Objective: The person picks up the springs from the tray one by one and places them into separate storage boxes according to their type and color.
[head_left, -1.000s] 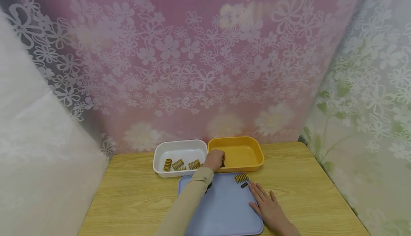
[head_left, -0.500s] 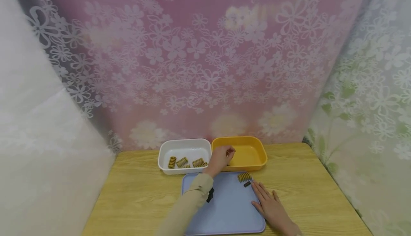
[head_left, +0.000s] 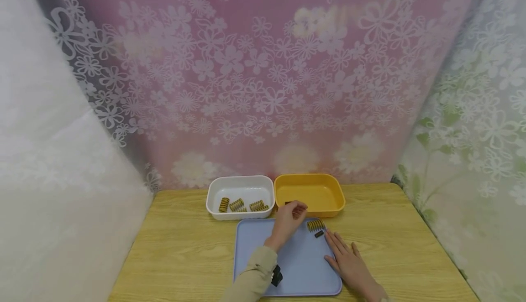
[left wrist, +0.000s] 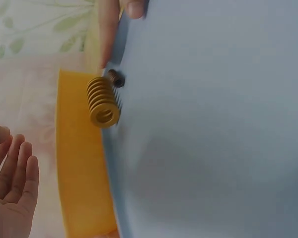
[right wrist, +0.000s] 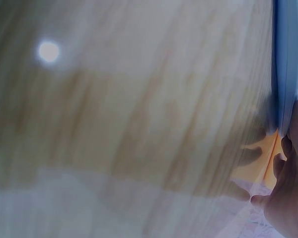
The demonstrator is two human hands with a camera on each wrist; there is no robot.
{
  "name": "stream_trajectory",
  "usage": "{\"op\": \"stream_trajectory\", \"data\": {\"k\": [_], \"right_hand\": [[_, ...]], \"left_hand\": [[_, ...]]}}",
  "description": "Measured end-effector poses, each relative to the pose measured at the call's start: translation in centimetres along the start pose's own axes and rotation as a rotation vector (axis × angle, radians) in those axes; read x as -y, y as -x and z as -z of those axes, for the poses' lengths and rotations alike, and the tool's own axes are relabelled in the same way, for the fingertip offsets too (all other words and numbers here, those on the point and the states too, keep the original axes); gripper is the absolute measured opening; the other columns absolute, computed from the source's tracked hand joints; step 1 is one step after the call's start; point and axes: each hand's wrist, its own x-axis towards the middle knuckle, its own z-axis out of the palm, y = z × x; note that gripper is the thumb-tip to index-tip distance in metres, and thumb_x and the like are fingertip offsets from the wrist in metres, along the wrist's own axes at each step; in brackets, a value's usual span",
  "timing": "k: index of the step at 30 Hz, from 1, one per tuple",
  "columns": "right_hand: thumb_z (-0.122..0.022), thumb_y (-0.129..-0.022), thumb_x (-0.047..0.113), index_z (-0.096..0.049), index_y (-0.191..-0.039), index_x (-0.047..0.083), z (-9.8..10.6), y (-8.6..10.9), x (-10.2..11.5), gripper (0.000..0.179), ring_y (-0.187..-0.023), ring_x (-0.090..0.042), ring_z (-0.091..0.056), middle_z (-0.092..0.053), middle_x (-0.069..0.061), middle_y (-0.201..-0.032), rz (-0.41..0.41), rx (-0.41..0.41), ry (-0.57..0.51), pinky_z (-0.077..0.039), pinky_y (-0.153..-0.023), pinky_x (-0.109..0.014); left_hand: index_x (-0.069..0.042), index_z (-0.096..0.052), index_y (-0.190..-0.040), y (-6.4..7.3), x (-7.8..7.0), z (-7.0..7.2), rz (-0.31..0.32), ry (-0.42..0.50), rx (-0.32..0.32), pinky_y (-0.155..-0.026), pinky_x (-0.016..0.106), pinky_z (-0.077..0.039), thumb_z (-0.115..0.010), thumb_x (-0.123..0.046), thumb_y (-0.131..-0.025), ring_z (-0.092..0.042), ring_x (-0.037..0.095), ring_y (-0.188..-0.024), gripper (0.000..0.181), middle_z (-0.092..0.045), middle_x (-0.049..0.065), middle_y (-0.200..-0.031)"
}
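Note:
My left hand (head_left: 289, 220) hovers above the far edge of the blue tray (head_left: 304, 265), in front of the yellow bin. Its fingers (left wrist: 19, 176) are relaxed and bent a little in the left wrist view, and I see nothing between them. A small dark brown piece (head_left: 288, 203) lies in the yellow bin (head_left: 316, 192), partly behind that hand. My right hand (head_left: 349, 264) rests on the tray's right edge with its fingers extended. Just beyond its fingertips, on the tray's far right corner, lie a yellow coil spring (head_left: 315, 225) and a small dark brown spring (left wrist: 116, 78).
A white bin (head_left: 240, 183) stands left of the yellow one and holds several yellow springs (head_left: 223, 204). Both bins stand on the wooden table (head_left: 185, 242) behind the tray. Floral curtains (head_left: 255, 87) hang around the table. A black device (head_left: 276, 275) sits at the left wrist.
My left hand has come out of the yellow bin, toward me and slightly right, leaving the small brown piece inside. The right hand stays on the tray edge. The head view has shifted slightly.

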Motion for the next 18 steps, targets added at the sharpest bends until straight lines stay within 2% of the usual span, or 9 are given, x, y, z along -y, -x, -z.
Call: {"op": "stream_trajectory", "data": {"k": [7,14,18], "right_hand": [[-0.065,-0.099,0.034,-0.042,-0.155,0.009,0.0,0.1,-0.1,0.065,-0.143,-0.036,-0.042,-0.040,-0.009,-0.160,0.007,-0.011,0.000,-0.029,-0.105,-0.077],[-0.064,-0.099,0.036,-0.041,-0.156,0.011,0.0,0.1,-0.2,0.066,-0.144,-0.034,-0.041,-0.038,-0.008,-0.161,-0.003,-0.006,-0.001,-0.029,-0.106,-0.076],[-0.064,-0.099,0.035,-0.042,-0.155,0.010,-0.1,0.1,-0.1,0.065,-0.144,-0.034,-0.041,-0.039,-0.008,-0.161,0.008,-0.010,-0.009,-0.029,-0.105,-0.076]], "left_hand": [[-0.007,-0.073,-0.107,1.4,0.2,-1.5,-0.022,-0.002,-0.009,-0.078,0.019,-0.056,-0.075,-0.009,-0.092,-0.069,0.009,-0.088,0.015,-0.074,0.001,-0.098],[-0.005,-0.073,-0.111,1.4,0.4,-2.9,-0.049,-0.074,0.080,-0.085,0.024,-0.056,-0.075,-0.009,-0.092,-0.071,0.020,-0.098,0.020,-0.075,0.008,-0.106],[-0.007,-0.073,-0.114,1.0,1.0,-3.9,-0.034,-0.099,0.138,-0.086,0.021,-0.054,-0.076,-0.013,-0.092,-0.071,0.016,-0.100,0.023,-0.075,0.005,-0.108]]}}
